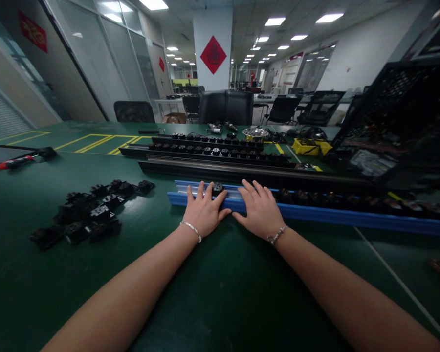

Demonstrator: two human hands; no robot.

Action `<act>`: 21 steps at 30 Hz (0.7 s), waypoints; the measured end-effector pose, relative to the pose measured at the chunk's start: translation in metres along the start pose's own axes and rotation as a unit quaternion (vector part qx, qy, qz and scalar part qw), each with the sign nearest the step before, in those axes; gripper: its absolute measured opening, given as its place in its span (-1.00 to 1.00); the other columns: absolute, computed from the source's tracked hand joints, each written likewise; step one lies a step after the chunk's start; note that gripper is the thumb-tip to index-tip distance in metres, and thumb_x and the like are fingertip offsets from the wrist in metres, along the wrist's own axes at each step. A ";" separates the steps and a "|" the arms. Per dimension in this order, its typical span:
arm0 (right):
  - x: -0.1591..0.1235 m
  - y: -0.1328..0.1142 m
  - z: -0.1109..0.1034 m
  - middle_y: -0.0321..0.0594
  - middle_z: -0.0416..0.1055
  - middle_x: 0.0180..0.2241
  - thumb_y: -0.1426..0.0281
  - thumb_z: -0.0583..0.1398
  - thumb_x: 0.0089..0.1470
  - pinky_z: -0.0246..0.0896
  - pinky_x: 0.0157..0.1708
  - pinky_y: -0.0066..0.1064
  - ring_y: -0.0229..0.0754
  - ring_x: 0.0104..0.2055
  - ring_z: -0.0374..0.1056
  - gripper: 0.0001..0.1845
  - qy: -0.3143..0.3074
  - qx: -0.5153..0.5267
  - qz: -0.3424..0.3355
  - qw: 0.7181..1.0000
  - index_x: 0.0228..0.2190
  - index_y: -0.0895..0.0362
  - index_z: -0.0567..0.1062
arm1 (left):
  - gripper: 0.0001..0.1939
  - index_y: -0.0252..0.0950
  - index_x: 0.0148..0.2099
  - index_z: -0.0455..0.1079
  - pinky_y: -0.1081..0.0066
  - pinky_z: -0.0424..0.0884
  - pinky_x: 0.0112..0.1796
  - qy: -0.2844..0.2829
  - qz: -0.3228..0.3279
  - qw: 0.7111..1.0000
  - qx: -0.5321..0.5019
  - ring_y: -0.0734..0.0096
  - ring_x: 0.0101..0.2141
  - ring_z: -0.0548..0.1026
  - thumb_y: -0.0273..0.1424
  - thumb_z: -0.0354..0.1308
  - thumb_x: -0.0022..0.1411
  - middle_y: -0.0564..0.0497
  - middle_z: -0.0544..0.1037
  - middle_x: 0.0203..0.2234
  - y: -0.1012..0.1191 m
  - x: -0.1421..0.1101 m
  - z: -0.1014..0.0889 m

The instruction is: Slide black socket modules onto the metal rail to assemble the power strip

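Observation:
A long blue rail with a channel lies across the green table in front of me. My left hand rests on its left part, fingers spread over the channel. Beside those fingers a small black socket module sits in the channel. My right hand lies on the rail just to the right, fingers apart and thumb near the left thumb. Several black modules line the channel farther right. On the left, a loose pile of similar black modules lies on the table.
Behind the blue rail lie black rails, some carrying rows of modules. A yellow basket and a metal bowl stand farther back. A red-handled tool lies at left. A dark mesh rack rises at right.

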State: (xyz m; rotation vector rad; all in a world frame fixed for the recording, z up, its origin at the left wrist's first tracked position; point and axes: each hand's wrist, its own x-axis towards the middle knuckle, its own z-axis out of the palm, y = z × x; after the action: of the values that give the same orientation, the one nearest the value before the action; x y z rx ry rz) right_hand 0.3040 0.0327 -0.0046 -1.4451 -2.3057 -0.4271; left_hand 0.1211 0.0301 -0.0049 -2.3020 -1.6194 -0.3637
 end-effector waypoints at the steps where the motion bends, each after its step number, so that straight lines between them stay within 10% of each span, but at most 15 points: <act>1: 0.000 0.000 0.001 -0.03 0.09 0.22 0.13 0.13 0.00 -0.11 0.14 0.02 0.19 0.22 -0.02 -0.30 -0.012 -0.013 0.001 1.000 0.13 0.21 0.24 | -0.42 -0.03 0.21 0.17 -0.26 -0.08 0.09 0.001 -0.006 1.000 -0.002 -0.16 0.21 0.06 0.04 -0.21 0.24 -0.18 0.21 0.20 -0.001 0.000 0.000; 21: 0.002 -0.001 0.002 -0.07 0.14 0.21 0.23 0.12 0.02 -0.05 0.08 0.02 0.16 0.19 0.04 -0.53 -0.044 -0.040 0.011 0.998 -0.03 0.14 0.38 | -0.56 -0.05 0.04 0.39 0.01 0.14 0.08 0.043 -0.049 0.997 -0.039 0.10 0.12 0.27 -0.10 -0.20 0.31 -0.08 0.42 0.05 -0.038 0.000 -0.001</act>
State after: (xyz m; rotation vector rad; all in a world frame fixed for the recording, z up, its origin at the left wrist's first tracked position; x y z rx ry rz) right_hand 0.3016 0.0347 -0.0055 -1.5561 -2.3634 -0.4614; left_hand 0.0853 0.0423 -0.0005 -2.2352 -1.7083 -0.5499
